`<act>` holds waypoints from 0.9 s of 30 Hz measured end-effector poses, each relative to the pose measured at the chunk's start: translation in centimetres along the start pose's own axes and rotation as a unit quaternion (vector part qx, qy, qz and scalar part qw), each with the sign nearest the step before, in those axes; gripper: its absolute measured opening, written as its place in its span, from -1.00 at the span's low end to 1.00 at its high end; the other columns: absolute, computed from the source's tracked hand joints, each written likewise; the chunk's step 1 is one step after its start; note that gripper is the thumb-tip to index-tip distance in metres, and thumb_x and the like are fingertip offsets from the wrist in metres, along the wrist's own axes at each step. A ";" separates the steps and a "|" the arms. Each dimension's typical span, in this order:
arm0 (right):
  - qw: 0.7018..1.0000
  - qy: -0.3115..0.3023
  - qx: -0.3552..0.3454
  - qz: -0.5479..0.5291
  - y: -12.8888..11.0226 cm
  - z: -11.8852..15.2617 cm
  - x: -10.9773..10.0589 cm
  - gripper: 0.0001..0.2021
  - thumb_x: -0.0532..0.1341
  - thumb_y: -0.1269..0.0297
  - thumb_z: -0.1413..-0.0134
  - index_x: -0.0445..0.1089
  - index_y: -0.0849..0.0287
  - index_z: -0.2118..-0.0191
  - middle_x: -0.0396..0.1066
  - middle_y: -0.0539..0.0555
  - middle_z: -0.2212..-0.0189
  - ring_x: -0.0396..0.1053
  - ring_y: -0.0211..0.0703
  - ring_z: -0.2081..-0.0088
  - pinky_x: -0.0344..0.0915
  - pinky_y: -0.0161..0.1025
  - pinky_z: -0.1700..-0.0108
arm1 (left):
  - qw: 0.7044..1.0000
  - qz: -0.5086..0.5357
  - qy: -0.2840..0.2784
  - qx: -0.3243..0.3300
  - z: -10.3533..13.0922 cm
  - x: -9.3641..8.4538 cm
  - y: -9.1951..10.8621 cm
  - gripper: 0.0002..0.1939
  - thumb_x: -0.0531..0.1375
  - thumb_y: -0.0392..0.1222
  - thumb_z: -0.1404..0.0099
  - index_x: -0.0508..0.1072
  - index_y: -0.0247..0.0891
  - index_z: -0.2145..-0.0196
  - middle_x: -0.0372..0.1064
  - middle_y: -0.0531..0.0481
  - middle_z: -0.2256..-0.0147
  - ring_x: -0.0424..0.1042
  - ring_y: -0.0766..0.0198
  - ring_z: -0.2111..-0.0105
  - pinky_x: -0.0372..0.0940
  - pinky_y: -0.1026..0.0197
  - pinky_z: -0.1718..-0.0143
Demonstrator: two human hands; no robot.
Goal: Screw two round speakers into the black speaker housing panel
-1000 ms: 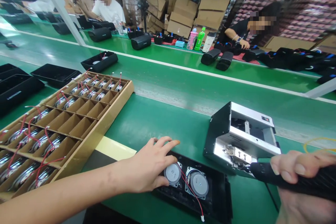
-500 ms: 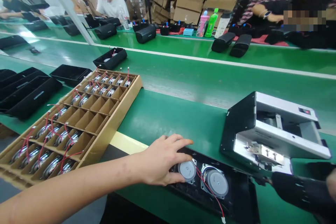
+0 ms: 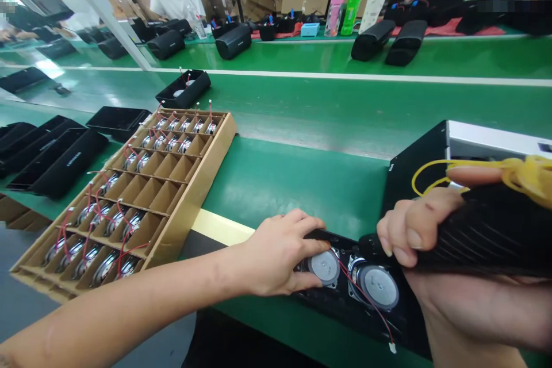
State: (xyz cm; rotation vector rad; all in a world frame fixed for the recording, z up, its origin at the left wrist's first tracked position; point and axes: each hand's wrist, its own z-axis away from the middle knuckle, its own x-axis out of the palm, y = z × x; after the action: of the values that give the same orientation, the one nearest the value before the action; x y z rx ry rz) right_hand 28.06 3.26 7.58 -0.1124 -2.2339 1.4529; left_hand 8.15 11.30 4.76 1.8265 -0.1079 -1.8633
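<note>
- Left hand point(image 3: 280, 256) lies flat on the near end of the black panel point(image 3: 345, 313), fingers spread a bit, thumb tip touching the rim of the left speaker point(image 3: 324, 267). Looks like it pins panel + speaker so neither shifts.
- Right hand point(image 3: 414, 236) wrapped round a black ribbed tool point(image 3: 487, 236), fingers curled tight on the grip. Tool tip sits just past the left fingertips, between the 2 speakers near the panel's far edge; the exact contact spot is hidden by the hand.
- Right speaker point(image 3: 379, 286) sits under the right knuckles. Red wire point(image 3: 366, 302) runs across it from the left speaker to a small white plug at the panel's near edge, close to the tool tip, so prob. the thing most in the way.
- Yellow cord point(image 3: 435, 175) loops above the right fingers, tied to the tool's back end.
- Metal box point(image 3: 414, 169) just behind the right hand, partly hidden by it.
- Cardboard tray point(image 3: 207, 169) w/ dividers is left of the left forearm; some cells hold speakers w/ red wires, middle cells bare.
- Black shells point(image 3: 64, 158) further left; bottles point(image 3: 347, 3) and other ppl well beyond the fingertips, across the green belt point(image 3: 302, 121).
</note>
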 end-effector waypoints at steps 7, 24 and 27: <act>0.999 -0.043 -0.028 -0.010 1.6 -1.1 -0.6 -0.29 0.10 -0.52 -0.11 0.46 0.04 0.03 0.22 -0.03 0.59 0.11 -0.17 0.68 0.05 -0.16 0.72 | 1.000 0.007 0.012 0.006 0.0 0.0 0.0 -0.49 0.24 0.14 -0.36 0.48 -0.17 -0.15 0.30 -0.11 -0.20 0.34 -0.02 -0.07 0.45 -0.05 0.05; 1.000 0.000 0.030 -0.003 1.6 -0.4 0.9 -0.32 0.21 -0.49 -0.06 0.47 0.06 0.06 0.25 0.00 0.51 0.14 -0.21 0.62 0.13 -0.20 0.63 | 1.000 0.016 0.016 0.008 0.0 0.1 -0.2 -0.49 0.27 0.14 -0.33 0.48 -0.15 -0.14 0.30 -0.10 -0.18 0.33 0.00 -0.06 0.45 -0.04 0.05; 0.999 -0.008 0.039 -0.016 1.6 -0.1 1.4 -0.31 0.27 -0.49 0.01 0.48 0.08 0.11 0.26 -0.02 0.56 0.13 -0.23 0.65 0.10 -0.23 0.65 | 1.000 0.017 0.018 0.008 -0.1 0.1 -0.2 -0.48 0.28 0.14 -0.32 0.49 -0.16 -0.14 0.31 -0.11 -0.17 0.33 0.01 -0.05 0.45 -0.05 0.02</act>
State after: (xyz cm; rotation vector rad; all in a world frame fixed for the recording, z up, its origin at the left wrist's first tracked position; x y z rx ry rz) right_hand 26.53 4.48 6.65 -0.0399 -2.1780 1.5271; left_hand 8.15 11.46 4.53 1.8575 -0.1421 -1.8094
